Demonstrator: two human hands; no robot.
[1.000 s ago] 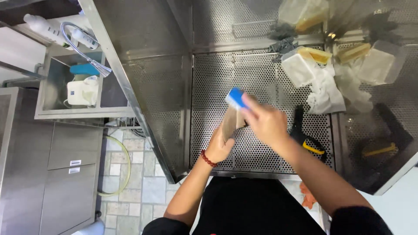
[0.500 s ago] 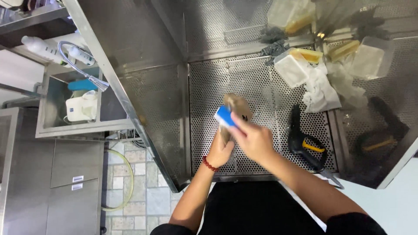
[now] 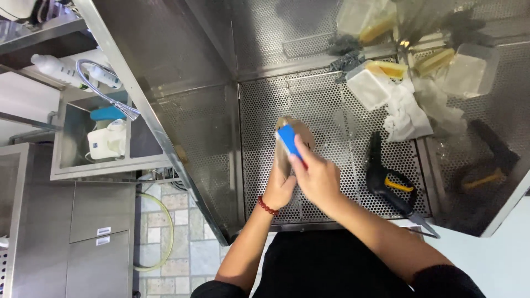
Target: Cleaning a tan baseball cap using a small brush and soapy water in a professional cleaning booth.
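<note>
The left hand (image 3: 280, 185) holds a tan shoe (image 3: 291, 144) upright over the perforated metal floor of the wash basin (image 3: 259, 118), its fingers closed around the shoe's lower part. The right hand (image 3: 319, 175) grips a blue brush (image 3: 288, 139), fingers clamped on it, and presses it against the shoe's upper side. Compared with a second ago, the brush has travelled from the shoe's far top down toward its middle and then back a little, so the scrubbing stroke is running along the shoe's length, and the work looks to be in mid-course. To the right lies a black spray gun with a yellow trigger (image 3: 389, 185); farther right sit white cloths (image 3: 407, 113) and plastic containers (image 3: 369, 88).
</note>
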